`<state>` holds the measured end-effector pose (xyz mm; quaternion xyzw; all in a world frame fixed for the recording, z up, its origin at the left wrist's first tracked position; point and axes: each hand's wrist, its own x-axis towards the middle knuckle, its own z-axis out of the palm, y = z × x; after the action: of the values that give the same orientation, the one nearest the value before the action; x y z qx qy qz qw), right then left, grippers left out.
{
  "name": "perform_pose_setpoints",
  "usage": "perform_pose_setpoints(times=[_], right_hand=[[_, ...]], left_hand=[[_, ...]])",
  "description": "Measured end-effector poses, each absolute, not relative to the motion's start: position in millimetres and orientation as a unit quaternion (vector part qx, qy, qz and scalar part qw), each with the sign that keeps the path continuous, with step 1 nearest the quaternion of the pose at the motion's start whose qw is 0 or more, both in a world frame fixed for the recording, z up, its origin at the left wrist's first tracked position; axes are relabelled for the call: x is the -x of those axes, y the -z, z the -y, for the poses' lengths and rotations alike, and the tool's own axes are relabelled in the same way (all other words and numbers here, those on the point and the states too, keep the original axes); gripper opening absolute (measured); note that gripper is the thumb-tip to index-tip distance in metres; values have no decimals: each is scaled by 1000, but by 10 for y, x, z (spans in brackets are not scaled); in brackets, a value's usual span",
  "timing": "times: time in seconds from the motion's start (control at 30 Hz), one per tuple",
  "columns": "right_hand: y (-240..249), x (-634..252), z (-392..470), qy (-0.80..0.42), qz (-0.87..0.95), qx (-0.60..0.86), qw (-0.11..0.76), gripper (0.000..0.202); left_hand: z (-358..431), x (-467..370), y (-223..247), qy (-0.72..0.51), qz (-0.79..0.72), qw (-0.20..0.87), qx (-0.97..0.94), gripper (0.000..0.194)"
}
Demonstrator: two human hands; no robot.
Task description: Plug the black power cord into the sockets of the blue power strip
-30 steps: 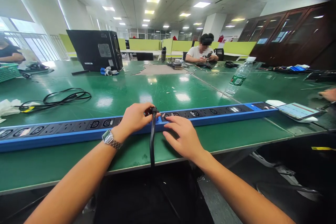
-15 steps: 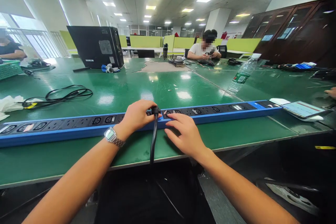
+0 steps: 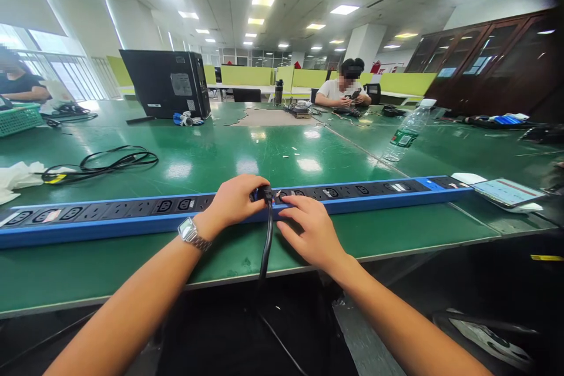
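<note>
Plug (image 3: 266,192) on black cable (image 3: 267,241) sits at middle of blue power strip (image 3: 132,224), near side of worktop (image 3: 220,153). Left hand (image 3: 234,202): grip pinched round plug, from where I stand. Right hand (image 3: 315,232): grip loosely parted, nothing visibly held; can't tell if touching strip.

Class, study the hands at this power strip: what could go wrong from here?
The black cable hangs over the edge of the green table; a snag might tug the plug in the left hand.
The right hand is beside that plug and might obstruct it.
The tablet lies near the blue power strip; shoving the strip could bump it.
</note>
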<state>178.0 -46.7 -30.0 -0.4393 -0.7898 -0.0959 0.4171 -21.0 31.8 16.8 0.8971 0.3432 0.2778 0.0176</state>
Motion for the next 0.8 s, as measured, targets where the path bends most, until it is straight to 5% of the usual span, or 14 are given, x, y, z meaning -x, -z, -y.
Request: perform_pose_setpoints(times=[0.3, 0.8], right_hand=[[304, -1773, 478, 86, 785, 451, 415, 12], [307, -1754, 481, 113, 791, 448, 400, 11]], left_hand=[[-215, 463, -311, -471, -409, 30, -781, 35], [30, 1238, -73, -373, -536, 61, -755, 49]])
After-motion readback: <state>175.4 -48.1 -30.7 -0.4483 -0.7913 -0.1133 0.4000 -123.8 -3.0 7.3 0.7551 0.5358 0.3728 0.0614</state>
